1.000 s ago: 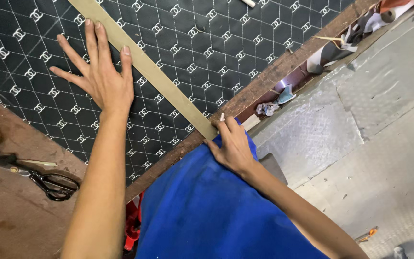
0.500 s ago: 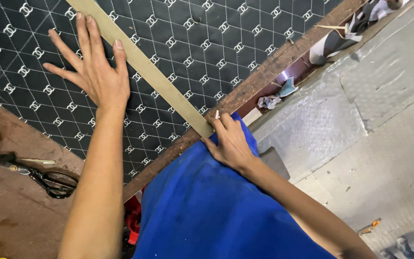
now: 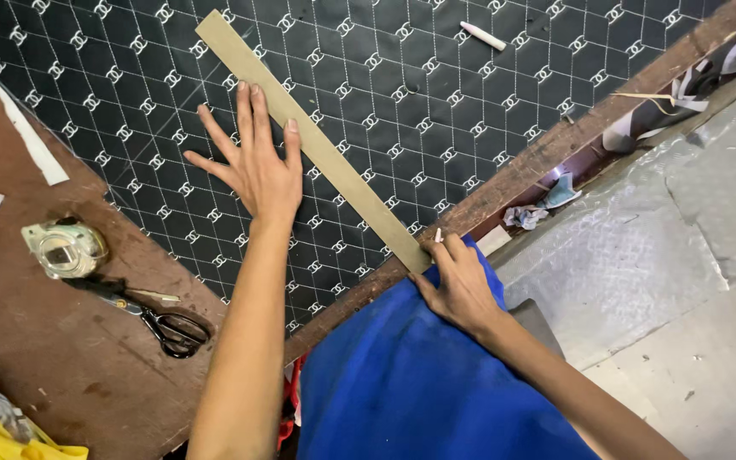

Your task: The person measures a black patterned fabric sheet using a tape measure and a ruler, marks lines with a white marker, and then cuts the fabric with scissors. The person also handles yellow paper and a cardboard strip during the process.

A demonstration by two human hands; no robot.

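Note:
A black quilted sheet (image 3: 436, 94) with white emblems lies over a brown wooden table (image 3: 70, 366). A long tan straightedge (image 3: 317, 145) runs diagonally across the sheet. My left hand (image 3: 253, 166) presses flat on the sheet, fingers spread, its edge against the straightedge. My right hand (image 3: 457, 277) is at the near end of the straightedge by the table edge, fingers closed around a small white piece of chalk (image 3: 438, 235).
Black-handled scissors (image 3: 159, 319) and a tape measure (image 3: 61, 247) lie on the table at left. A white chalk stick (image 3: 481, 35) rests on the sheet at the top. Cloth scraps (image 3: 538, 209) lie on the grey floor (image 3: 675, 255). Yellow cloth (image 3: 10, 443) lies bottom left.
The view has shifted, so the hands and straightedge sit further right and lower. My right hand stays at the straightedge's near end; my left hand stays flat on the sheet.

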